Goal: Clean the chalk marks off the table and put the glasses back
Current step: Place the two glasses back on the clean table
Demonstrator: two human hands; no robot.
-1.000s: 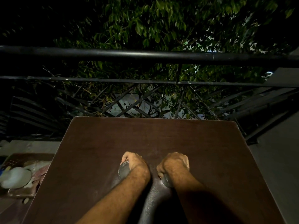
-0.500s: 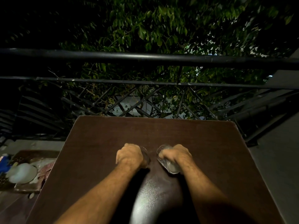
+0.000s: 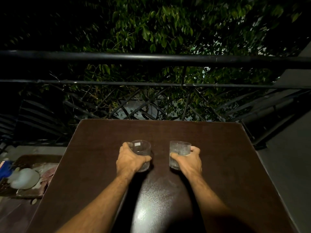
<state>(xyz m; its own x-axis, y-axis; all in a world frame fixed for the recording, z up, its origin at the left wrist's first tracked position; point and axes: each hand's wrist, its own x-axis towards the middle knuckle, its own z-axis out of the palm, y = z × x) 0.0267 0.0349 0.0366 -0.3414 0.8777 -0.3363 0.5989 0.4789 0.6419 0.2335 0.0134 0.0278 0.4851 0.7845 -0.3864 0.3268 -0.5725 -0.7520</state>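
Two short clear glasses stand upright near the middle of the dark brown table (image 3: 210, 142). My left hand (image 3: 129, 160) is wrapped around the left glass (image 3: 141, 147) from its left side. My right hand (image 3: 189, 161) grips the right glass (image 3: 179, 148) from its right side. The two glasses are about a hand's width apart. I see no chalk marks on the tabletop; a shiny patch of reflected light lies between my forearms.
A black metal railing (image 3: 151, 58) with lattice bars runs just beyond the table's far edge, with tree leaves behind it. Low on the left, a tray (image 3: 28, 192) holds a whitish round object (image 3: 24, 179) and a blue item (image 3: 5, 170). Grey floor lies to the right.
Both hands have moved forward and apart with the glasses. The glasses, earlier tilted and close to my wrists, now stand upright on the table.
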